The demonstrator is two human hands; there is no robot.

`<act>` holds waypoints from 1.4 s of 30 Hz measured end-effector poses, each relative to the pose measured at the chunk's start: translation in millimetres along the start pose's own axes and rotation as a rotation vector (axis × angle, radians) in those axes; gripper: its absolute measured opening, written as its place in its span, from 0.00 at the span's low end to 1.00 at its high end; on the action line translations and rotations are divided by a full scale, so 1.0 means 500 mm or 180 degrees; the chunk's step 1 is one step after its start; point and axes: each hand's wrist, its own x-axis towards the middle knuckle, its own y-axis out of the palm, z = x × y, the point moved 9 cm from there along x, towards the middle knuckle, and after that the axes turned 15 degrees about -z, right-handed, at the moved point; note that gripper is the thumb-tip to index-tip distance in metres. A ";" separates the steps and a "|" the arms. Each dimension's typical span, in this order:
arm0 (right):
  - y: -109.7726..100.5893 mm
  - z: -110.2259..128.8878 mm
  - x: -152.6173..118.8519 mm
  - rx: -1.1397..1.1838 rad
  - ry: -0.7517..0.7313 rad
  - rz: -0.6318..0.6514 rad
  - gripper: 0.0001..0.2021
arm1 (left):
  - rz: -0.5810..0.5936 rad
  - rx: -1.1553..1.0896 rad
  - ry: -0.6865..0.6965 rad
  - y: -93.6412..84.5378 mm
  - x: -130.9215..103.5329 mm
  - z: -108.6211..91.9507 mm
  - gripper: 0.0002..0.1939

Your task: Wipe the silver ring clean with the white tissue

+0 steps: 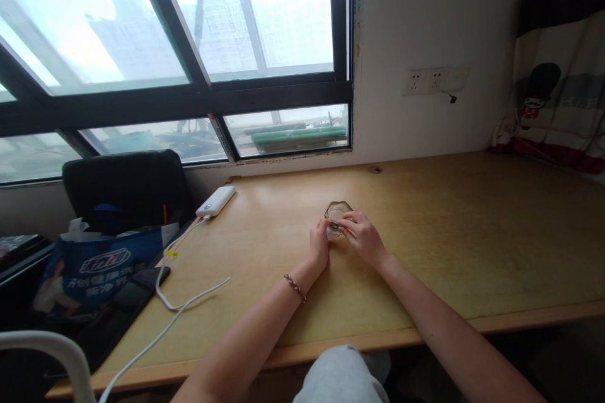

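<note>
A small see-through dish (338, 207) with a dark, angular rim is at the middle of the table, and it looks like glass. My left hand (320, 240) is closed at its near left side, thumb and fingertips pinched together. From the right, my right hand (363, 238) comes in with bent fingers closed on the near right side. The fingertips of both hands almost meet in front of the dish. Something small and dark shows between them, too small to name. My fingers cover the near part of the dish.
On the wooden table (454, 233), a white power bank (216, 201) lies at the left with a white cable (163, 297) plugged in. Left of the table are a black chair (125, 182) and a blue bag (106, 264). A wall with sockets (425, 80) rises behind.
</note>
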 end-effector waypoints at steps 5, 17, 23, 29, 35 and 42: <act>0.018 -0.025 -0.010 0.0222 0.0269 0.0153 0.11 | 0.0225 0.0026 0.0123 0.013 -0.004 -0.001 0.12; -0.069 -0.179 0.061 -0.0485 0.0473 -0.0540 0.07 | 0.0547 0.0436 0.0148 0.032 -0.003 0.025 0.17; -0.150 -0.429 0.097 -0.1620 0.0668 -0.0067 0.07 | 0.0484 0.0473 0.0184 0.030 -0.004 0.022 0.16; -0.234 -0.605 0.078 -0.2174 0.0800 0.0096 0.09 | 0.0460 0.0712 0.0386 0.030 -0.007 0.011 0.14; -0.256 -0.660 0.076 -0.2209 0.0737 0.0167 0.09 | 0.0450 0.0651 0.0234 0.029 -0.005 0.020 0.15; -0.253 -0.671 0.079 -0.2191 0.0666 0.0194 0.09 | 0.0518 0.0635 0.0212 0.033 -0.007 0.016 0.15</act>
